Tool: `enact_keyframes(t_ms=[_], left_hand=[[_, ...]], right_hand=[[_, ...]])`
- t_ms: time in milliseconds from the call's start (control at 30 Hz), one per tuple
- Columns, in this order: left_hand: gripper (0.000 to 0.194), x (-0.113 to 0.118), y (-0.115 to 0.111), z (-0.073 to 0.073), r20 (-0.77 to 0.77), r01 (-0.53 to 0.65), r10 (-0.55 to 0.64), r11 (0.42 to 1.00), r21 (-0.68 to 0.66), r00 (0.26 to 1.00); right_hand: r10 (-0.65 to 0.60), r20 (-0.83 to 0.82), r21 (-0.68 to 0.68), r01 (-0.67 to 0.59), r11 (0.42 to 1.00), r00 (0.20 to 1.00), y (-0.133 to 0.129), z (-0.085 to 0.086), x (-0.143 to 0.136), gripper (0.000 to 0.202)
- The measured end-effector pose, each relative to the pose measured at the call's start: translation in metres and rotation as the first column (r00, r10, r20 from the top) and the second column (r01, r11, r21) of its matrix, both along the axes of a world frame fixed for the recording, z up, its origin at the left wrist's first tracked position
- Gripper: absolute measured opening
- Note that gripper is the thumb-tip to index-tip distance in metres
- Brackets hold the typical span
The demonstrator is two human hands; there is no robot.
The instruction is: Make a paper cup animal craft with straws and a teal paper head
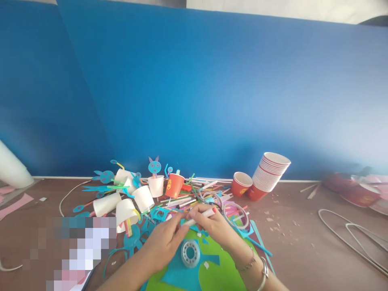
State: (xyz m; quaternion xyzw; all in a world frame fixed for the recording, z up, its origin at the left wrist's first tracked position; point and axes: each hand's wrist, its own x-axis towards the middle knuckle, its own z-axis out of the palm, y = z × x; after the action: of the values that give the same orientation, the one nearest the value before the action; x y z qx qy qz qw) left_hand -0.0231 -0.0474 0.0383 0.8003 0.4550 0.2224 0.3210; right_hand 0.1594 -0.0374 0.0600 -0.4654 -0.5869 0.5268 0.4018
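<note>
Above the middle of the work area, my right hand (212,226) grips a white marker (209,212) with a red end pointing up and right. My left hand (165,240) meets it from the left, fingers bent and pressed together near the marker's lower end. Whatever the left fingers pinch is hidden. Just below both hands lies a small clear tape roll (184,254) on cut blue paper (178,277), over a green sheet (230,279). A larger pale ring (246,222), like a tape roll, lies beside my right wrist.
White paper cups (144,199) with blue paper figures (154,166) crowd the left, beside a red cup (175,186). Straws and pens (188,202) lie heaped behind my hands. A leaning cup stack (271,171), another cup (238,189) and a cable (348,238) are rightward. A blue panel (194,89) stands behind.
</note>
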Motion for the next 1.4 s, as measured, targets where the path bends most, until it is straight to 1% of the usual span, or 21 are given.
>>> enact_keyframes(t_ms=[33,67,100,167,233,333,400,500,533,567,600,633,667,733,800,867,967,1133,1200,1267,1400], left_hand=[[0.032,-0.002,0.002,-0.004,-0.02,-0.024,0.024,1.0,0.003,1.0],[0.033,-0.004,0.004,-0.009,-0.05,-0.078,0.08,0.996,0.034,0.996],[0.034,-0.005,0.006,-0.015,-0.099,-0.103,0.111,0.991,0.084,0.989],[0.042,-0.008,0.009,-0.03,-0.23,-0.069,0.101,0.987,0.144,0.968],[0.052,-0.008,0.013,-0.044,-0.352,-0.039,0.119,0.973,0.227,0.928],[0.054,-0.007,0.016,-0.054,-0.434,0.01,0.162,0.93,0.368,0.886],[0.05,-0.006,0.015,-0.054,-0.411,0.011,0.215,0.876,0.482,0.886],[0.039,0.0,0.003,-0.048,-0.331,-0.001,0.281,0.764,0.645,0.901],[0.035,0.003,-0.003,-0.047,-0.316,0.009,0.274,0.742,0.671,0.908],[0.03,0.007,-0.011,-0.048,-0.302,0.045,0.229,0.724,0.688,0.926],[0.026,0.011,-0.019,-0.049,-0.303,0.091,0.167,0.725,0.683,0.938],[0.021,0.015,-0.027,-0.052,-0.3,0.124,0.115,0.732,0.67,0.947],[0.018,0.019,-0.035,-0.056,-0.309,0.166,0.067,0.724,0.669,0.949],[0.016,0.026,-0.046,-0.068,-0.25,0.136,0.086,0.652,0.746,0.964],[0.02,0.029,-0.051,-0.079,-0.179,0.075,0.143,0.539,0.839,0.973],[0.026,0.03,-0.053,-0.085,-0.16,0.062,0.159,0.495,0.867,0.974],[0.032,0.03,-0.051,-0.085,-0.128,0.036,0.157,0.487,0.872,0.979],[0.03,0.03,-0.049,-0.081,-0.11,0.031,0.134,0.485,0.874,0.985],[0.03,0.03,-0.049,-0.084,-0.123,0.041,0.139,0.484,0.874,0.983],[0.031,0.032,-0.05,-0.088,-0.126,0.042,0.151,0.468,0.883,0.98],[0.032,0.036,-0.052,-0.099,-0.105,0.017,0.181,0.431,0.902,0.978]], right_hand=[[-0.032,0.011,-0.011,0.032,0.999,0.999,0.002,0.0,0.003,0.038],[-0.065,0.013,-0.03,0.066,0.997,0.998,0.004,-0.001,0.006,0.038],[-0.094,0.01,-0.053,0.094,0.994,0.996,0.006,-0.002,0.009,0.039],[-0.134,0.003,-0.089,0.134,0.987,0.991,0.009,-0.004,0.014,0.039],[-0.173,0.008,-0.105,0.172,0.979,0.985,0.011,-0.007,0.016,0.039],[-0.209,0.011,-0.117,0.208,0.971,0.978,0.014,-0.012,0.015,0.038],[-0.212,0.002,-0.121,0.211,0.97,0.977,0.015,-0.014,0.014,0.038],[-0.24,-0.023,-0.113,0.236,0.965,0.97,0.017,-0.016,0.013,0.032],[-0.253,-0.03,-0.112,0.249,0.962,0.967,0.017,-0.017,0.013,0.029],[-0.265,-0.037,-0.109,0.26,0.959,0.964,0.017,-0.018,0.013,0.027],[-0.273,-0.042,-0.102,0.267,0.958,0.961,0.017,-0.02,0.013,0.025],[-0.271,-0.047,-0.093,0.266,0.959,0.961,0.017,-0.021,0.013,0.024],[-0.265,-0.051,-0.083,0.26,0.962,0.963,0.017,-0.023,0.014,0.024],[-0.247,-0.048,-0.067,0.243,0.968,0.968,0.018,-0.026,0.014,0.026],[-0.23,-0.027,-0.055,0.228,0.972,0.973,0.019,-0.03,0.014,0.029],[-0.225,0.001,-0.044,0.225,0.973,0.974,0.02,-0.033,0.014,0.031],[-0.203,0.053,-0.034,0.205,0.978,0.978,0.02,-0.036,0.013,0.028],[-0.149,0.123,0.016,0.148,0.989,0.981,0.015,-0.04,0.009,0.031],[-0.146,0.14,0.026,0.144,0.989,0.979,0.014,-0.041,0.008,0.034],[-0.13,0.164,0.018,0.129,0.991,0.978,0.014,-0.04,0.008,0.035],[-0.054,0.229,-0.001,0.056,0.998,0.972,0.016,-0.036,0.006,0.036]])
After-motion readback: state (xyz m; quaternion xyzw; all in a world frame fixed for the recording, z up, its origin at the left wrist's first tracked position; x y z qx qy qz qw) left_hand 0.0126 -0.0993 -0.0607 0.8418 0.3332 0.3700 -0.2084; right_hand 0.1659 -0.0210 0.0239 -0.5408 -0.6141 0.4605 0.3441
